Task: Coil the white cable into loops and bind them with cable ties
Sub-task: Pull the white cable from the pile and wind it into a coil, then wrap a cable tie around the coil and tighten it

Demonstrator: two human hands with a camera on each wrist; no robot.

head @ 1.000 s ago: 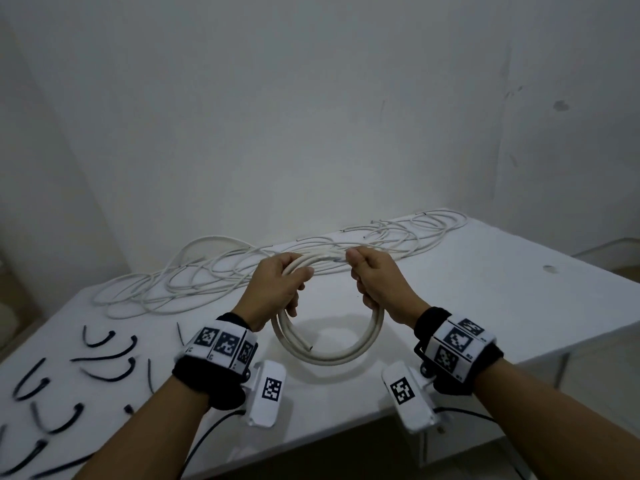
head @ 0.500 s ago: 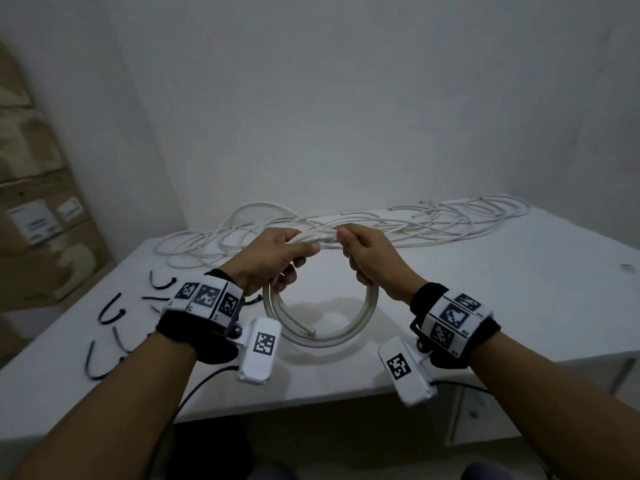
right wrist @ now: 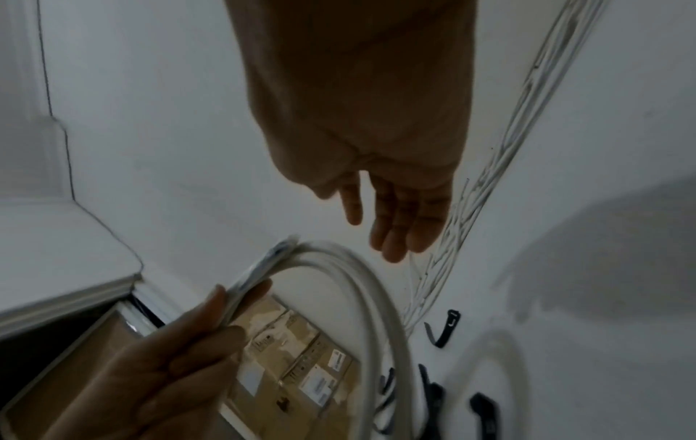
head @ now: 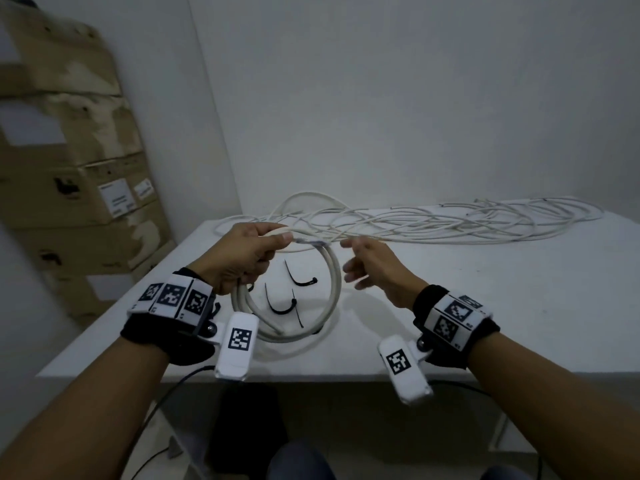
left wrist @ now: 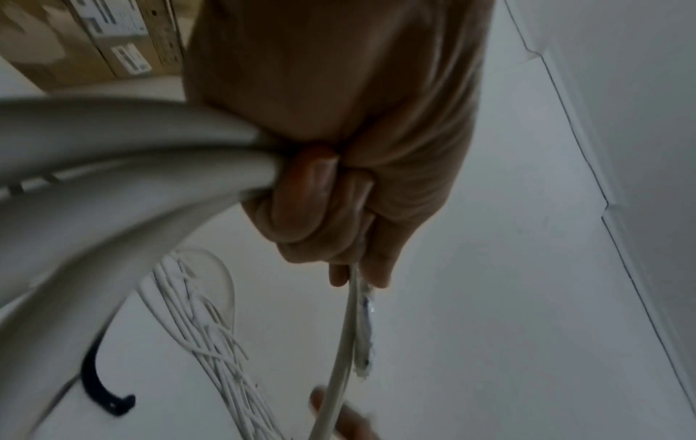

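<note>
Left grip is curled round the top of the coiled white cable, holding its loops upright above the desk. Right grip hangs just beside, fingers loose, holding nothing. Black cable ties lie on the desk, seen through the coil; loose cable sprawls behind.

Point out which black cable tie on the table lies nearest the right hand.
The upper cable tie, seen through the held coil, its head pointing toward the right hand. The other tie lies lower, closer to the table's front edge.
</note>
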